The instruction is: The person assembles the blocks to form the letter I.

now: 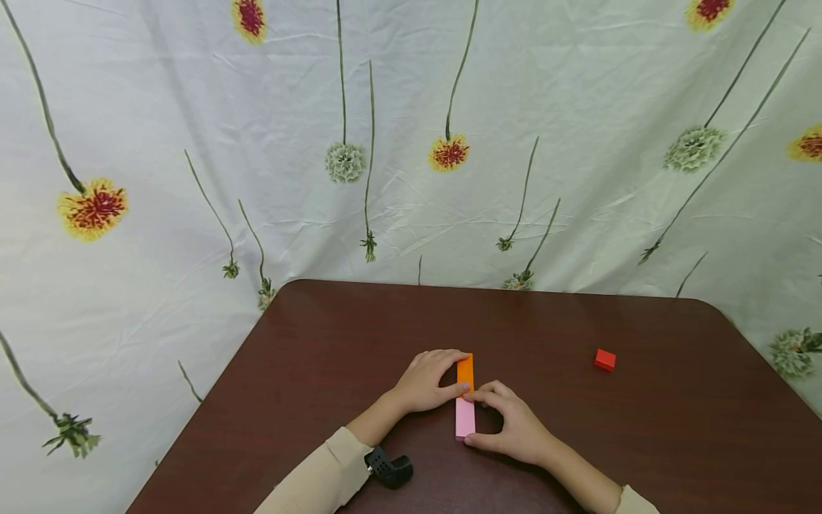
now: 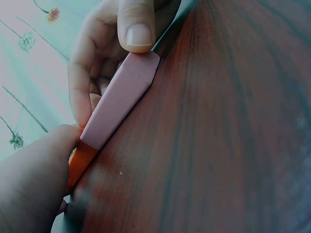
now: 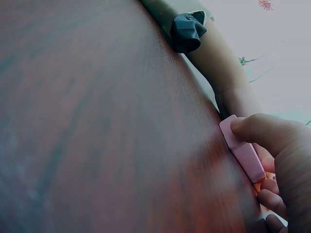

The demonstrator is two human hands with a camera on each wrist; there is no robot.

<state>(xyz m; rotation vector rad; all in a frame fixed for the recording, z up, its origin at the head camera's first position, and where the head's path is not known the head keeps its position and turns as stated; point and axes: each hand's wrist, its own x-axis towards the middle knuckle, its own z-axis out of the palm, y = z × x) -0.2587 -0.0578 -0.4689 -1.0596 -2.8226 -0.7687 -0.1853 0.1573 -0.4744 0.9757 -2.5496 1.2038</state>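
Right hand [image 1: 514, 427], pink block [image 1: 465, 419] between fingers [image 1: 484, 397]

Room between right hand [image 1: 519, 427] and red block [image 1: 605, 360]; left hand [image 1: 424, 382] flanks orange bar [image 1: 465, 370].

Indoor workspace: table [image 1: 359, 321], floral cloth [image 1: 411, 107]

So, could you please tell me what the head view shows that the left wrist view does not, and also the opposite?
Only the head view shows the red block, lying to the right of the hands, the black wrist device at the left cuff, and the beige sleeves.

Only the left wrist view plainly shows the thumbnail of the right hand and a small pale speck on the table.

Both show the left hand holding the orange block, the right hand holding the pink block in line with it, and the flowered cloth.
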